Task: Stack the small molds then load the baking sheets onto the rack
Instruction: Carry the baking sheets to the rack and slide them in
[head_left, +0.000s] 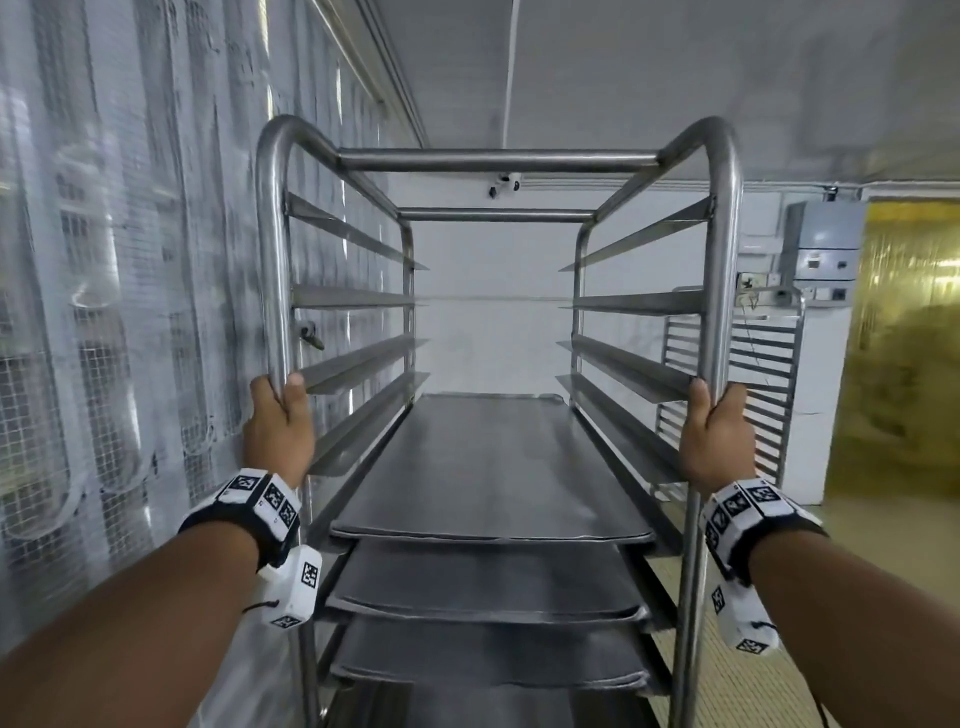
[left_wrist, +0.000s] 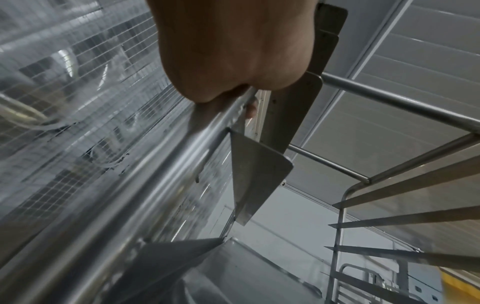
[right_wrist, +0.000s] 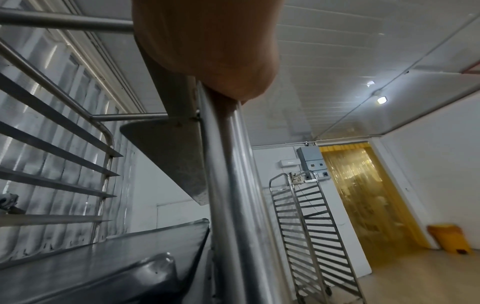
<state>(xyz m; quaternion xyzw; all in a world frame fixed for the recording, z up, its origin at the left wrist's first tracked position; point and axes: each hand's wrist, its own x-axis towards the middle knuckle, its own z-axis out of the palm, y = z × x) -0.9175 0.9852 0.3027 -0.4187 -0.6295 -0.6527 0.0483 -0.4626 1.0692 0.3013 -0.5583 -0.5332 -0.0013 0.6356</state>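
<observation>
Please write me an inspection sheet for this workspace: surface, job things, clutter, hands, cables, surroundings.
Surface: pale tiled floor; no table seen.
Job's things: tall steel tube rack holds at least three dark flat metal baking sheets on lower rails; upper rails bare. Small molds: nothing seen.
Clutter: yellow bin on the floor.
Hands: left hand grips the left upright; right hand grips the right upright.
Cables: thin wire hangs below the grey wall box.
Surroundings: second empty steel rack, yellow strip curtain, clear mesh curtain.
</observation>
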